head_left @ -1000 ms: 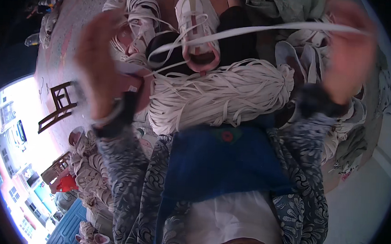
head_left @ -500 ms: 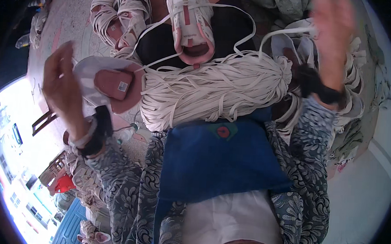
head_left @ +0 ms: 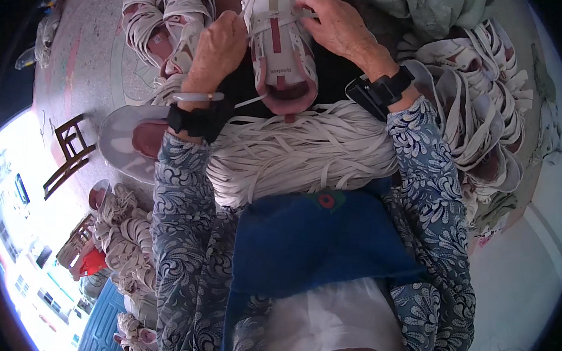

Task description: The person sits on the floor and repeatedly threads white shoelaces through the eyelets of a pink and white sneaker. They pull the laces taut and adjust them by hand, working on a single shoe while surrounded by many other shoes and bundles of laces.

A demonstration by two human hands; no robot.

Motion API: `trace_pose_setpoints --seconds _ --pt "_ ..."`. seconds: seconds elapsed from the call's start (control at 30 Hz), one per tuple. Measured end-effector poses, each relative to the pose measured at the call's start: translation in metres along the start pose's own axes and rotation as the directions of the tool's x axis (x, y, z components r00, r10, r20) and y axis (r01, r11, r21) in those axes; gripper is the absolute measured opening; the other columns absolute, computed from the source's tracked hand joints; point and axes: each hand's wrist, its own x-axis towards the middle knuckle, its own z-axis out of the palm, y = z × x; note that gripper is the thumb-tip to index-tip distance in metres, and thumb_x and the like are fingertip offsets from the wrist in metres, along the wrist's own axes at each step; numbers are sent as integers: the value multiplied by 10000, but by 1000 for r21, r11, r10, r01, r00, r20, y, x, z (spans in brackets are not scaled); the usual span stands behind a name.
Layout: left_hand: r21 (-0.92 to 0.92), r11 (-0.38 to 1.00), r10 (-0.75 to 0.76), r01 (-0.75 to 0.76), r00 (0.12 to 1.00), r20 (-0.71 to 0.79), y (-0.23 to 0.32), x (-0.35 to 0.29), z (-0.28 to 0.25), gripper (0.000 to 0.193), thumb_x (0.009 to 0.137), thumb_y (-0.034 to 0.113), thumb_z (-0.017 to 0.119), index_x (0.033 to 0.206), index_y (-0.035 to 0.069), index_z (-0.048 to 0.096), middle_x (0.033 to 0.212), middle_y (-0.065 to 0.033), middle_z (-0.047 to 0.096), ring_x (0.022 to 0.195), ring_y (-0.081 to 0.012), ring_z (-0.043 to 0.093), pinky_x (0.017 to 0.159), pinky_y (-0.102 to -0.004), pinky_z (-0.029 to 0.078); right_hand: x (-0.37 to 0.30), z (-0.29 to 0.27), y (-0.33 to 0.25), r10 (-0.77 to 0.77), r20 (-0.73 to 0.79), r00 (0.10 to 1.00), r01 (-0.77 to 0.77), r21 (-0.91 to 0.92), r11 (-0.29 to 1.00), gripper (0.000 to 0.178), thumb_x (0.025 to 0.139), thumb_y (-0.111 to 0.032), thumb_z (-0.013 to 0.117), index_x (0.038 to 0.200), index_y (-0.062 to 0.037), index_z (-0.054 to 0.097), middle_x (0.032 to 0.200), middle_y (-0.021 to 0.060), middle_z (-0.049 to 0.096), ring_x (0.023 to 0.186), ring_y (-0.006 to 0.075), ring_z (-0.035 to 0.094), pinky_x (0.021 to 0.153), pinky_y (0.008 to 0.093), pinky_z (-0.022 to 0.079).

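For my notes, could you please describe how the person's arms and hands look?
Both sleeves are blue-grey with pale, leafy swirls. The ungloved left hand and right hand have black straps at the wrists, the left also a pale bangle.

The lace bundle (head_left: 301, 152) is cream-white throughout. Beyond it, the shoe (head_left: 288, 55) is white with dusty-pink edging round its opening and a dark red strip down the middle, crossed by a whitish lace (head_left: 309, 13). On the bundle's near side, the apron (head_left: 321, 254) is deep blue with an emblem (head_left: 326, 201) (a red spot on green). At the bundle's two sides, the sleeves (head_left: 429, 164) carry white leafy swirls over slate blue, with black wristbands (head_left: 393, 87). Left of the bundle, a flat piece (head_left: 121, 138) is pale grey with a dull red patch (head_left: 148, 138).
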Motion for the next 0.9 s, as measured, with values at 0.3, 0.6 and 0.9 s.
trace_pose_setpoints --seconds 0.3,0.6,0.9 --pt "-462 454 -480 762 646 594 5 12 -33 445 950 441 513 921 10 621 713 -19 536 711 -105 483 640 -255 386 3 -2 -11 29 52 998 -26 -59 998 111 870 -90 587 928 0 561 888 194 567 776 367 579 689 426 491" --pt "-585 337 -477 738 669 569 1 4 -16 421 889 435 610 949 23 677 633 24 513 603 -78 452 545 -259 367 6 5 -10 -14 54 998 24 -191 981 113 852 -89 582 914 2 560 882 182 545 694 344 585 583 420 501" --pt "-380 723 -485 577 816 315 13 42 -34 319 968 293 547 943 -10 643 797 -69 632 736 -210 598 672 -344 471 32 8 5 -266 51 963 258 -478 840 159 831 -107 602 923 14 555 865 168 541 790 289 574 643 380 526"
